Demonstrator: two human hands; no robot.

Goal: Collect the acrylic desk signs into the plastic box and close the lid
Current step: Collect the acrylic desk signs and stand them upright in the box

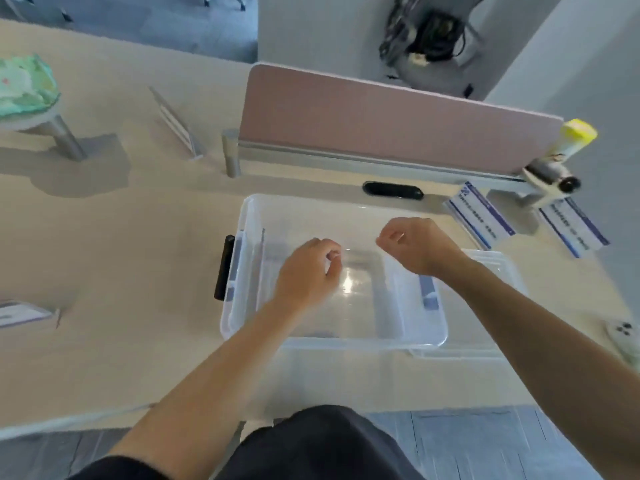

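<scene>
2 acrylic desk signs [479, 218] [573, 227] at 2 o'clock of plastic box [239, 306], blue-white labels unreadable. Left hand [308, 271], right hand [417, 242] over open box, fingers loosely curled, gripping nothing visible. Lid [498, 268] at box's 3 o'clock.

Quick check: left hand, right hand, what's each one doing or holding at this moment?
Left hand: over the clear plastic storage box, fingers loosely curled, nothing visibly held.
Right hand: over the same box, fingers curled, no visible object in it.
</scene>
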